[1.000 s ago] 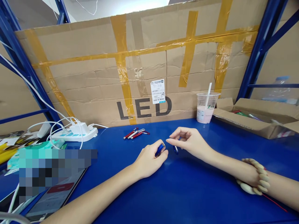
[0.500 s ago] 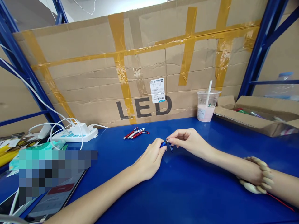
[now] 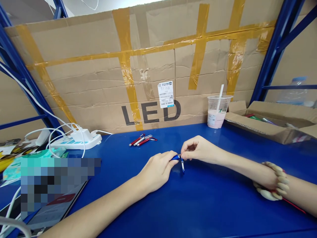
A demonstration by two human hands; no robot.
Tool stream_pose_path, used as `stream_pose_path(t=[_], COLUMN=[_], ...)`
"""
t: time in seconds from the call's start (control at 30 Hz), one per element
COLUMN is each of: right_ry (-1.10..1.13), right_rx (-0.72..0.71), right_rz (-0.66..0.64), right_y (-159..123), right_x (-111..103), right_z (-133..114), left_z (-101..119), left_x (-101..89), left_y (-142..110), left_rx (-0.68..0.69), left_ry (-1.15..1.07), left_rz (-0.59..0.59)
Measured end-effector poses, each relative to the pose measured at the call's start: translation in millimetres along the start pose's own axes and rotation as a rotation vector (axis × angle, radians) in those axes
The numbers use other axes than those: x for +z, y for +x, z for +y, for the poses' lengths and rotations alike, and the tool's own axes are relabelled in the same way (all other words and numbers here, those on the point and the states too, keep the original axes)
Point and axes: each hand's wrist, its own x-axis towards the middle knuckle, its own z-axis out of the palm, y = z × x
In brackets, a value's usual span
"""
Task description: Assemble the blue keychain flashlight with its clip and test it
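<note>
In the middle of the head view, my left hand (image 3: 158,170) is closed round a slim blue keychain flashlight (image 3: 176,157), most of which its fingers hide. A blue carabiner clip (image 3: 182,165) dangles from the flashlight's right end, below the fingertips. Thumb and forefinger of my right hand (image 3: 195,149) pinch that same end, where a bit of metal shows. What exactly lies between these fingertips is too small to tell. Farther back, several similar keychain flashlights (image 3: 141,140), red and silver with clips, lie together on the blue table (image 3: 198,205).
A plastic cup with a straw (image 3: 216,114) stands at the back right, beside an open cardboard box (image 3: 272,124). At left are a white power strip (image 3: 76,142) with cables and a dark phone-like device (image 3: 58,205). A large cardboard sheet (image 3: 99,89) closes off the back.
The carabiner clip now hangs lower and shows more clearly. My right hand has shifted slightly right at the flashlight's end. The whole view has moved a little.
</note>
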Motion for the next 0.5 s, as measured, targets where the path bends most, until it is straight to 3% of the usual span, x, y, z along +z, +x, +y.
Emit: stream_pose_path(t=[0.37,0.5], right_ry=[-0.049,-0.006], right_rx=[-0.109,-0.091], right_rz=[-0.121,-0.125], right_y=[-5.5,-1.5], right_x=[7.6,8.7], right_z=[-4.4,0.6], left_z=[0.2,-0.8], left_x=[0.3,-0.7], left_y=[-2.6,-0.4], left_rx=[0.024,-0.011], left_ry=[0.118,0.045], left_rz=[0.044,0.047])
